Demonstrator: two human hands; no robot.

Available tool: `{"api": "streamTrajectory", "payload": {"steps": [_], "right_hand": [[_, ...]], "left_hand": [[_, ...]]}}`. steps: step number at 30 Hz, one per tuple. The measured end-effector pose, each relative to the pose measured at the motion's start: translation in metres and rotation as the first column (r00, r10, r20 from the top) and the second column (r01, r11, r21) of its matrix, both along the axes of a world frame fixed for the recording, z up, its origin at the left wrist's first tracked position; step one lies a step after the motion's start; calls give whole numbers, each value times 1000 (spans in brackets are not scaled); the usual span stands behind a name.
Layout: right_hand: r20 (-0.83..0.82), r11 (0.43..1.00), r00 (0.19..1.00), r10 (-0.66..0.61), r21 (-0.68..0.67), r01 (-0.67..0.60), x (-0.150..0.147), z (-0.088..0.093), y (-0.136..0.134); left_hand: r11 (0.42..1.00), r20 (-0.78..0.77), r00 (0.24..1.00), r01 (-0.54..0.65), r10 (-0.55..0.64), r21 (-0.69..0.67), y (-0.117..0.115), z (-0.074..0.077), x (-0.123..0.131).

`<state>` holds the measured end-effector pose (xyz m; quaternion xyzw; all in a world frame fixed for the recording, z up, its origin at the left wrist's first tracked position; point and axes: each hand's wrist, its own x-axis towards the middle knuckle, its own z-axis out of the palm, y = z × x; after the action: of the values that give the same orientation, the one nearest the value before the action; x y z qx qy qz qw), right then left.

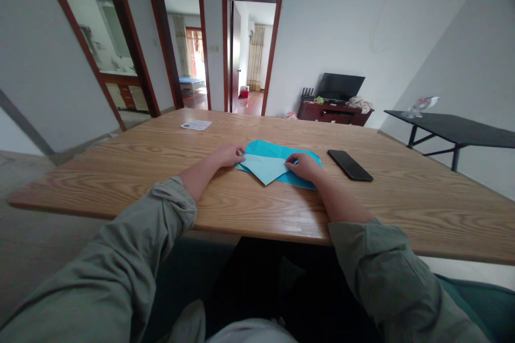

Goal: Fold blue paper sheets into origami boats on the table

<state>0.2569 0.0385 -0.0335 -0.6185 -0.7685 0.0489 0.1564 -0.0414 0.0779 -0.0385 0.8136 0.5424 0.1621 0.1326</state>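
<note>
A folded sheet of pale blue paper is held between my two hands, one of its corners pointing toward me. My left hand pinches its left corner between thumb and fingers. At the opposite corner, my right hand grips the paper the same way. Beneath it lies a brighter turquoise paper with creases, spread on the wooden table. Whether the pale and bright parts are one sheet or two, I cannot tell.
A black smartphone lies right of the papers. Toward the far left edge is a small white printed card. A black folding table with a clear plastic item stands at the right. Behind are a television and doorways.
</note>
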Motion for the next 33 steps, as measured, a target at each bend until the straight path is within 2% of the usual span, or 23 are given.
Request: {"api": "streamTrajectory", "payload": {"steps": [4, 13, 25, 29, 33], "right_hand": [[29, 998, 998, -62, 9, 62, 1, -1, 1], [5, 995, 996, -89, -54, 89, -2, 3, -1], [-102, 999, 994, -44, 7, 45, 1, -2, -1], [-161, 999, 986, -36, -37, 30, 1, -2, -1], [-147, 996, 989, -23, -88, 10, 0, -1, -2]], "left_hand": [[998, -18, 1000, -6, 5, -55, 0, 2, 2], [993, -13, 1000, -10, 9, -121, 1, 3, 1], [992, 35, 999, 4, 0, -127, -2, 2, 2], [991, 84, 996, -14, 25, -132, -1, 0, 2], [991, 85, 996, 3, 8, -130, 0, 1, 1]]}}
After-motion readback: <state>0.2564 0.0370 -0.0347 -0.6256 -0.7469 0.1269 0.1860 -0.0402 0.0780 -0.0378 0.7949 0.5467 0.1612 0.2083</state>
